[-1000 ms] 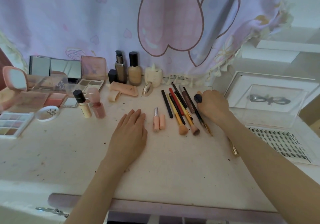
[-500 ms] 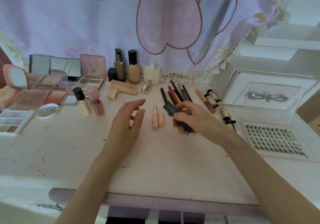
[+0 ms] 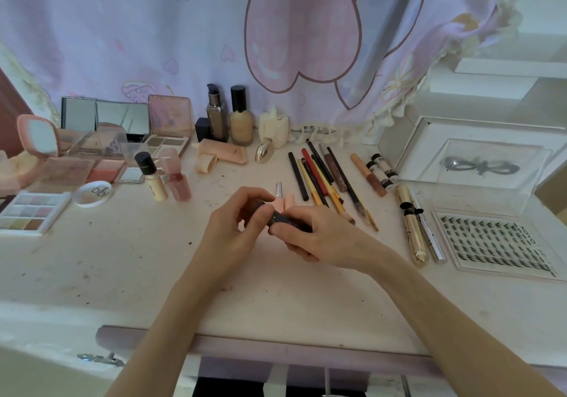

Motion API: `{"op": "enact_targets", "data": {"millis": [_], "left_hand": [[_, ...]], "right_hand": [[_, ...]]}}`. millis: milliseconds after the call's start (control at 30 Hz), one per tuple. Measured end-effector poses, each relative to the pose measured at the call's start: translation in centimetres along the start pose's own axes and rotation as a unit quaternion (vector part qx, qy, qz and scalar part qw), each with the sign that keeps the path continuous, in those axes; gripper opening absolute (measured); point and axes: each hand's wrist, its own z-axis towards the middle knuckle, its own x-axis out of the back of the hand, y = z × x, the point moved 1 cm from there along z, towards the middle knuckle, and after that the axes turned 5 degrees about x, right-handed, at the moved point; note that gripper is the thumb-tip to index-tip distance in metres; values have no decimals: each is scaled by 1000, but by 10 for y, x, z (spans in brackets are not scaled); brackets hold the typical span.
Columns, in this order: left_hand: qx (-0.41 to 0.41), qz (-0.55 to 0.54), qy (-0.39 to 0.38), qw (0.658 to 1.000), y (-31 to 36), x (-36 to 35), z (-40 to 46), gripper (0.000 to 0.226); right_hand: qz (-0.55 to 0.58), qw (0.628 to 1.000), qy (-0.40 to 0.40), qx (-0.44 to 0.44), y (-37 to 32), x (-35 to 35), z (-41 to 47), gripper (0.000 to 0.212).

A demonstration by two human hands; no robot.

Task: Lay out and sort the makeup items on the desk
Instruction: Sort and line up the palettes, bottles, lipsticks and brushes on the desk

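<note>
2 hands, left hand (image 3: 237, 228) and right hand (image 3: 319, 237), pinch black tube (image 3: 277, 217) beside pencils (image 3: 319, 179).

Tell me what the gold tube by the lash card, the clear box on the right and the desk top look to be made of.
Gold tube: likely metal or metallised plastic; glossy, with bright streaks along its length.
Clear box: probably acrylic; see-through walls with shining edges, the bow visible through it.
Desk top: a pale, matte painted or laminate board, speckled with dark marks; which one cannot be told.

Soft daylight, wide-angle edge distortion
</note>
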Motion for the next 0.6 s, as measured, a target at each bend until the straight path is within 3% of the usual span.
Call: {"op": "enact_targets", "data": {"millis": [133, 233, 333, 433, 600], "left_hand": [[19, 1, 57, 998, -4, 4, 2, 24], [65, 16, 79, 995, -6, 7, 4, 26], [113, 70, 50, 990, -5, 5, 3, 22], [136, 102, 8, 985, -1, 1, -3, 6], [134, 178, -16, 975, 2, -9, -9, 17]], "right_hand": [[2, 1000, -13, -24, 0, -1, -3, 15], [-45, 998, -12, -44, 4, 0, -8, 35], [-88, 993, 61, -55, 12, -1, -14, 33], [-198, 962, 169, -76, 20, -9, -20, 29], [-225, 942, 242, -59, 16, -25, -26, 15]]}}
